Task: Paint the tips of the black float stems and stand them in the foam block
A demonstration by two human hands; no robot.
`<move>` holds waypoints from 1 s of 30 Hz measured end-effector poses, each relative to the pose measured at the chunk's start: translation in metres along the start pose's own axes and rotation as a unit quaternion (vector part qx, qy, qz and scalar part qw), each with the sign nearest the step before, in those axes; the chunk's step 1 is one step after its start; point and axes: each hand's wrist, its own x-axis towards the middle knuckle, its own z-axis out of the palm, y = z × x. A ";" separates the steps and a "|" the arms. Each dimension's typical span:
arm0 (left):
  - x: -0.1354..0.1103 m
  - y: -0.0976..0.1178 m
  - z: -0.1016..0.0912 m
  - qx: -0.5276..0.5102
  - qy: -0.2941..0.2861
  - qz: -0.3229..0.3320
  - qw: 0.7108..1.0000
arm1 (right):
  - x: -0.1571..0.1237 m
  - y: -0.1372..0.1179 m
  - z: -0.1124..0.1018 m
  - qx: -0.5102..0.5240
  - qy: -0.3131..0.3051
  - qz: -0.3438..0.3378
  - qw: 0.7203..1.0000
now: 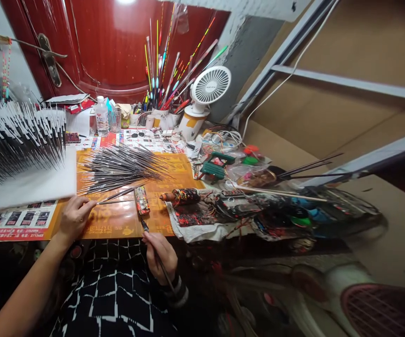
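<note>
**Left hand** (74,217): about 8 o'clock from view centre, resting over an orange printed mat (118,223); narrow grip on a thin float stem (116,195), stem pointing toward 3 o'clock.

**Right hand** (160,255): about 7 o'clock; narrow grip on a fine paintbrush (165,276), bristle end just beside a paint-crusted small tin (141,200), contact not clear.

**Foam board** (30,180): about 9 o'clock, at the mat's edge; dense rows of white-tipped stems (20,135) standing in it, tilted together.

**Loose bundle of stems** (121,168): about 9 o'clock, lying on the mat, fanned out, tips pointing toward 3 o'clock; tip colour too small to tell.

**Progress:** many stems already standing in the board; large loose bundle on the mat, plus one stem in hand. Exact counts not possible.

**Surroundings:** finished coloured fishing floats (174,56) in cups at 12 o'clock; white desk fan (210,85) just right of them.
</note>
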 end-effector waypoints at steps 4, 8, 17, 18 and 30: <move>0.002 0.002 0.004 0.003 0.003 0.000 1.000 | -0.001 -0.004 0.013 0.009 -0.004 -0.001 1.000; 0.001 0.002 0.009 -0.001 -0.003 0.004 1.000 | 0.001 -0.003 0.019 0.013 -0.012 -0.006 1.000; -0.004 0.012 0.018 -0.024 -0.012 -0.020 0.999 | 0.003 -0.010 0.056 0.033 -0.061 -0.061 0.996; -0.004 0.013 0.018 -0.026 -0.013 -0.025 0.999 | 0.002 -0.012 0.061 0.039 -0.066 -0.070 0.995; -0.008 0.017 0.018 -0.063 0.002 -0.031 0.998 | -0.004 -0.021 0.083 0.002 -0.108 -0.095 0.990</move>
